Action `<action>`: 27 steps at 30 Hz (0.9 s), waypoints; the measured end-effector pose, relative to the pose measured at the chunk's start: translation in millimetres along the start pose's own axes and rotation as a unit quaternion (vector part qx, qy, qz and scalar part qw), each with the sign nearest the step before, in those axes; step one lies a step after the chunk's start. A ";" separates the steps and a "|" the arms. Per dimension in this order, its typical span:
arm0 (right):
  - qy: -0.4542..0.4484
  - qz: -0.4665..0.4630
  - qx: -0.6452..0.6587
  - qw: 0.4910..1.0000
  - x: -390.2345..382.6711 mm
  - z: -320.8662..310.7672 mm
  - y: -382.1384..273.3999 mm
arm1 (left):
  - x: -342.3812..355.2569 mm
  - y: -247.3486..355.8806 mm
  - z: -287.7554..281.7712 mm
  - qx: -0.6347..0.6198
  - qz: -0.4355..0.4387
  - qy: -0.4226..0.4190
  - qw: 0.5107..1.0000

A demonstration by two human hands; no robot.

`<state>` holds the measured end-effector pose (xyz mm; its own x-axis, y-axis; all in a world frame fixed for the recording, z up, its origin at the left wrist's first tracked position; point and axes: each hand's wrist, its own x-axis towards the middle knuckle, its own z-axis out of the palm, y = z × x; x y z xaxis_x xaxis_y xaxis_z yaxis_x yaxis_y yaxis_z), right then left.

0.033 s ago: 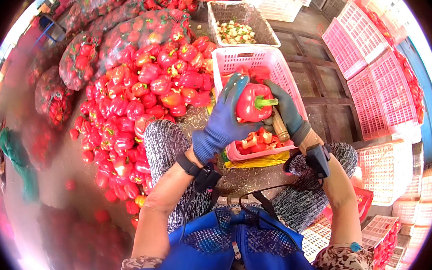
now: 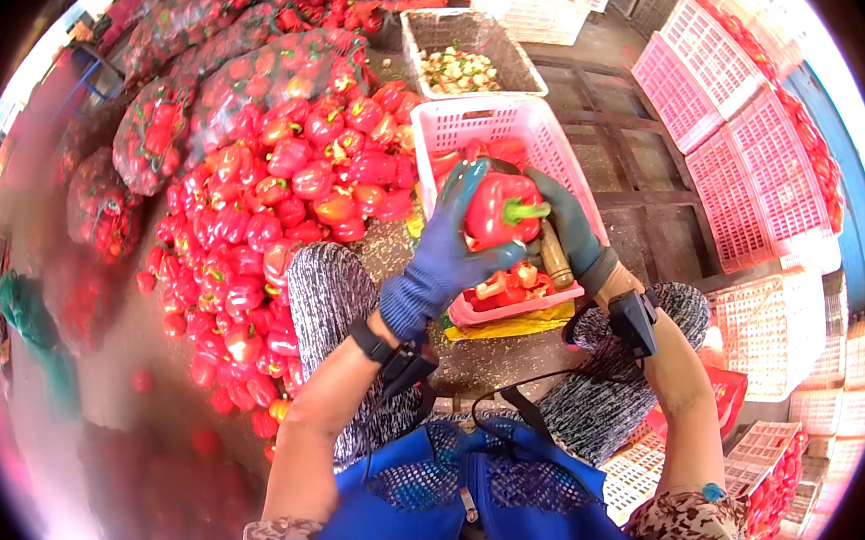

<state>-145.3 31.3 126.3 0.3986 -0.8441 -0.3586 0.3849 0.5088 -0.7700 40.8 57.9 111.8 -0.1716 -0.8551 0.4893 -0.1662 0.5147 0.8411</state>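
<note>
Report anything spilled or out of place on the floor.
Pale scraps litter the brownish floor near the pink plastic crate, looking spilled. One blurred, round red thing lies apart, left of the heaped glossy red bell peppers.

There are two hands, one left hand (image 2: 443,247) and one right hand (image 2: 572,222), with one pepper (image 2: 492,214) between them. One wooden handle (image 2: 554,258) shows by the near right corner of one pink crate (image 2: 556,139). Past its far edge stands one dirty crate (image 2: 454,30) of pale cores (image 2: 459,70), too many to count. Dozens of heaped peppers (image 2: 241,253) and at least three net sacks (image 2: 269,79) lie on the floor.
</note>
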 end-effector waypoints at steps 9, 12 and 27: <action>0.023 -0.073 -0.155 0.985 -10.9 -35.0 -29.3 | 15.4 -16.7 27.6 -0.448 -0.251 -0.099 0.852; 0.054 -0.112 -0.178 0.976 -11.1 -40.2 -15.1 | 18.0 -8.0 7.3 -0.458 -0.290 -0.156 0.826; 0.125 -0.110 -0.323 0.932 -5.4 -0.9 -23.0 | 17.0 -24.3 -0.7 -0.523 -0.283 -0.106 0.797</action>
<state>-157.1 24.1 145.4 0.1319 -0.9699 -0.2045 -0.1784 0.1797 -0.9674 42.6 30.9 99.9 -0.5349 -0.8449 0.0067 0.6064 -0.3784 0.6993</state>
